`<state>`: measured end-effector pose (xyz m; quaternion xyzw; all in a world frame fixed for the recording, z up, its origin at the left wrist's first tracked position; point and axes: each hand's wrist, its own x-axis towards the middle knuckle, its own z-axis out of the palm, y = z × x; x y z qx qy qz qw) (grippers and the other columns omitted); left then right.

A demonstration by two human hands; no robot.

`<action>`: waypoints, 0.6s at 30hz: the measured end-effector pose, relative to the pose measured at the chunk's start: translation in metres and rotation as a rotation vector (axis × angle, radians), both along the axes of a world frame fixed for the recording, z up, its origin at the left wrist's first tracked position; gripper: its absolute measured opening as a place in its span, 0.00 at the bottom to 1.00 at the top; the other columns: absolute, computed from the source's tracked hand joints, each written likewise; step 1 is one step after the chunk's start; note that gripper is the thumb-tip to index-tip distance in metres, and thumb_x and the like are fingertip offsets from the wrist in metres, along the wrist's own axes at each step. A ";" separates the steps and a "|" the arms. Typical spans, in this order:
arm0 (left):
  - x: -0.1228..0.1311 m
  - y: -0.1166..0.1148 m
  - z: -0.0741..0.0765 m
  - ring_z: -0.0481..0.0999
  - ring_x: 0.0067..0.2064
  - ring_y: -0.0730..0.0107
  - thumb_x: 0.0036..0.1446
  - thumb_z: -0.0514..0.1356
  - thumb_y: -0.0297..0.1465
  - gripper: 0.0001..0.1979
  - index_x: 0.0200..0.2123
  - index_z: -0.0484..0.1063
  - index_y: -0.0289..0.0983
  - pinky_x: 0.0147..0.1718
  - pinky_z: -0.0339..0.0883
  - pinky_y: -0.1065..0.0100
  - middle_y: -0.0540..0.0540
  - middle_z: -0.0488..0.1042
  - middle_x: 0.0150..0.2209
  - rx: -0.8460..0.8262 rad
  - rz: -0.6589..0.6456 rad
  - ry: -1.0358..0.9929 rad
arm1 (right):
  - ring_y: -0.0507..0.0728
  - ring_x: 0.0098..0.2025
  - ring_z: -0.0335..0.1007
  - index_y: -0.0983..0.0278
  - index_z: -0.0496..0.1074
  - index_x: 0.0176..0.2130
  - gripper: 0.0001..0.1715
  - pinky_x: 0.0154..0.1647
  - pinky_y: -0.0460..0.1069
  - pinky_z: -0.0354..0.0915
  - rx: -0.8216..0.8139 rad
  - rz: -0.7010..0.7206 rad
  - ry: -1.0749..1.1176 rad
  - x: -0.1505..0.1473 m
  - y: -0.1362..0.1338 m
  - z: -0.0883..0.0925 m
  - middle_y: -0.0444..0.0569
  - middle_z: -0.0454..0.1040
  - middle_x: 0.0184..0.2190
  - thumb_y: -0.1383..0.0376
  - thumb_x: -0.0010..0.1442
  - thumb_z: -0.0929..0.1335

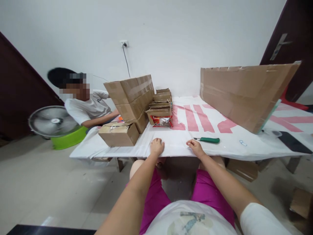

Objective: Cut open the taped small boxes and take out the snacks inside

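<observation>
My left hand point(157, 146) rests on the front edge of the white cloth with its fingers curled; whether anything is under them is hidden. To the right, my right hand point(195, 147) lies at the same edge, thumb and forefinger close together, and I cannot make out anything between them. Just beyond it is a green-handled cutter point(207, 140). A small open carton point(154, 119) with a red and clear packet point(162, 121) at its front stands beyond my left hand, ahead of a row of similar cartons point(162, 97). Left of my left hand sits a closed brown box point(119, 134).
Stacked brown boxes point(132, 98) stand at the left, with a seated person point(89, 107) behind them and a fan point(53, 121) beside. A large cardboard panel point(244, 93) stands at the right, near a dark phone-like slab point(295, 142) on the cloth-covered table point(176, 143).
</observation>
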<state>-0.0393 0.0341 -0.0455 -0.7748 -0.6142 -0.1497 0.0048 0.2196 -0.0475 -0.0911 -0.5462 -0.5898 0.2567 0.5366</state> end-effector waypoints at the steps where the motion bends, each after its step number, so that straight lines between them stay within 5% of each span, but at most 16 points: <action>1: 0.000 0.000 0.000 0.69 0.55 0.57 0.62 0.58 0.38 0.17 0.50 0.69 0.35 0.54 0.64 0.48 0.41 0.69 0.54 0.005 0.001 -0.001 | 0.54 0.40 0.72 0.67 0.71 0.43 0.14 0.43 0.54 0.70 0.005 -0.001 0.001 0.000 0.000 -0.001 0.48 0.74 0.41 0.58 0.64 0.66; 18: 0.002 -0.002 0.001 0.67 0.55 0.52 0.60 0.52 0.37 0.17 0.49 0.70 0.36 0.54 0.58 0.55 0.37 0.71 0.52 0.005 0.010 -0.023 | 0.53 0.37 0.72 0.67 0.72 0.37 0.15 0.42 0.53 0.69 -0.012 -0.010 0.029 0.001 -0.005 0.003 0.46 0.75 0.35 0.56 0.64 0.66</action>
